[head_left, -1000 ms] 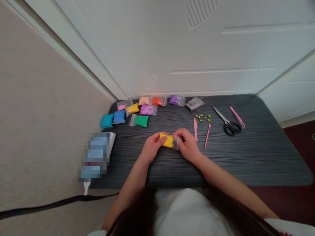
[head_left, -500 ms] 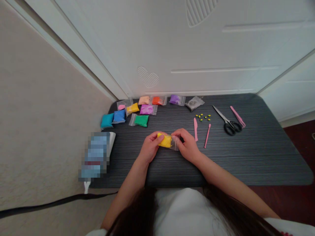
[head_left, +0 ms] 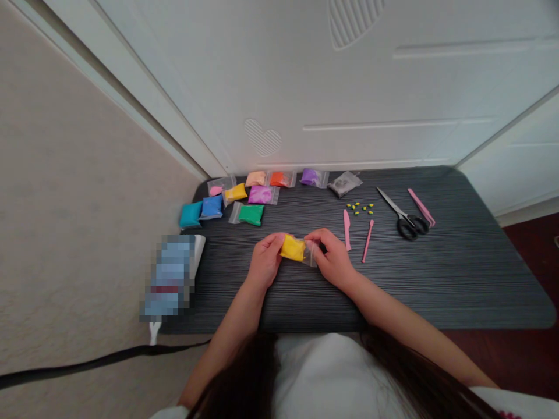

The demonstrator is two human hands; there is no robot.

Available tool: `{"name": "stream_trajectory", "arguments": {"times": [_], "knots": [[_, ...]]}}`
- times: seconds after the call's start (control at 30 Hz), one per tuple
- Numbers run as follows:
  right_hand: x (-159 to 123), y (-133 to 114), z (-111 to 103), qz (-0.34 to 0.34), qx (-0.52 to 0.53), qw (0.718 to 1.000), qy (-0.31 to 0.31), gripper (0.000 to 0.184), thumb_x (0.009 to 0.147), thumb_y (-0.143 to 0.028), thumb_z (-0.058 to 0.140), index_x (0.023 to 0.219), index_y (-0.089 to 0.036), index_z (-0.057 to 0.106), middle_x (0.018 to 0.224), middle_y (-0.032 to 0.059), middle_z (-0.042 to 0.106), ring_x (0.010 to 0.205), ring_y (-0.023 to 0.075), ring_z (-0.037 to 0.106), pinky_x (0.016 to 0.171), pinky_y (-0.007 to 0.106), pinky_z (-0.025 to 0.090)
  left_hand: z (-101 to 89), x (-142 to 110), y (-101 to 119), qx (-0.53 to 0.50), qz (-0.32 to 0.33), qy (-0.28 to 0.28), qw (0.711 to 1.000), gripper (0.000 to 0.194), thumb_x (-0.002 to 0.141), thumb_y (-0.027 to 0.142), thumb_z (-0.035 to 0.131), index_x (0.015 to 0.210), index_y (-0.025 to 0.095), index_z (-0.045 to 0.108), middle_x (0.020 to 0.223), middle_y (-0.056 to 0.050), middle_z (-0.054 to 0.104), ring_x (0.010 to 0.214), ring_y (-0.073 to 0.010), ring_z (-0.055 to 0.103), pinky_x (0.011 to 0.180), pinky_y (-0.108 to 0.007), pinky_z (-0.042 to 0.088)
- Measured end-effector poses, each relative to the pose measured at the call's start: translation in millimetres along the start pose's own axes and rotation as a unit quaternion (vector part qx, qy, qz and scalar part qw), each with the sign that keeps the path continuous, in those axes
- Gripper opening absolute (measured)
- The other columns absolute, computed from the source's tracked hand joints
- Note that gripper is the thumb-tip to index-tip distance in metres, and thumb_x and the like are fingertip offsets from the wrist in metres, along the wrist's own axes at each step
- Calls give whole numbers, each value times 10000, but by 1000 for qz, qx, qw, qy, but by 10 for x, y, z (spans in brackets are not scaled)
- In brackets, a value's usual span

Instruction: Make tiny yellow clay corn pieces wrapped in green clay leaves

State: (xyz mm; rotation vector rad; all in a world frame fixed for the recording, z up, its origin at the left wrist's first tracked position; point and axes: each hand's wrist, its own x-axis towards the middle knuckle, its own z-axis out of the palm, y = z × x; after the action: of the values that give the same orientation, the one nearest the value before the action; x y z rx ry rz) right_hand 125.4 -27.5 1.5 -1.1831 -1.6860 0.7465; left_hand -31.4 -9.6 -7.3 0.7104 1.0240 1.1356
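Between my two hands, above the near half of the dark table (head_left: pixel 305 302), is a clear zip bag of yellow clay (head_left: pixel 293 248). My left hand (head_left: pixel 265 259) pinches the bag's left end. The clear zip end on the right is gripped by the fingers of my right hand (head_left: pixel 331 254). To the right of that hand lie a pink plastic knife (head_left: pixel 347 229) and a thin pink modelling tool (head_left: pixel 367 241). Several small yellow-and-green pieces (head_left: pixel 360 208) sit just beyond them.
Bags of coloured clay, among them green (head_left: pixel 251 215), blue (head_left: pixel 212 206) and purple (head_left: pixel 311 177), lie along the back left. Black-handled scissors (head_left: pixel 407 220) and pink tweezers (head_left: pixel 421 208) lie at the right. A blurred-out device (head_left: pixel 172 276) rests at the left edge. A white panel (head_left: pixel 349 105) stands behind.
My left thumb has slid back from the yellow face to the bag's left edge, so more of the yellow shows. My right hand keeps its grip in the same place.
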Motion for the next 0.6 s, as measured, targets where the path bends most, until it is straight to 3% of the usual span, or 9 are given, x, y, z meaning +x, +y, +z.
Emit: {"name": "stream_trajectory", "arguments": {"times": [0.13, 0.27, 0.4, 0.6], "knots": [[-16, 25, 11, 35, -1, 999, 31, 118, 823, -192, 423, 899, -215, 510, 811, 19, 563, 729, 140, 524, 666, 271, 419, 1, -3, -2, 16, 17, -38, 999, 237, 763, 344, 544, 888, 156, 617, 801, -32, 631, 667, -118, 560, 604, -235, 433], [-33, 57, 10, 62, -3, 996, 60, 121, 833, -213, 395, 932, -211, 465, 787, 18, 553, 678, 134, 519, 626, 263, 415, -23, -9, 9, 70, 13, -106, 992, 262, 762, 356, 547, 910, 147, 598, 735, -37, 624, 625, -120, 551, 580, -239, 422], [-35, 67, 20, 62, -3, 997, 56, 112, 838, -225, 387, 922, -208, 459, 788, 16, 550, 677, 129, 518, 623, 257, 415, -50, -8, -6, 157, 24, -106, 982, 191, 744, 320, 579, 774, 134, 607, 679, -16, 609, 584, -99, 521, 595, -228, 410], [-31, 57, 23, 54, 2, 998, 41, 125, 842, -212, 377, 934, -203, 462, 816, 17, 551, 709, 122, 525, 649, 246, 423, -80, 1, -31, 133, 17, -98, 986, 143, 749, 289, 583, 773, 148, 591, 651, 5, 606, 572, -86, 519, 586, -211, 396]]}}
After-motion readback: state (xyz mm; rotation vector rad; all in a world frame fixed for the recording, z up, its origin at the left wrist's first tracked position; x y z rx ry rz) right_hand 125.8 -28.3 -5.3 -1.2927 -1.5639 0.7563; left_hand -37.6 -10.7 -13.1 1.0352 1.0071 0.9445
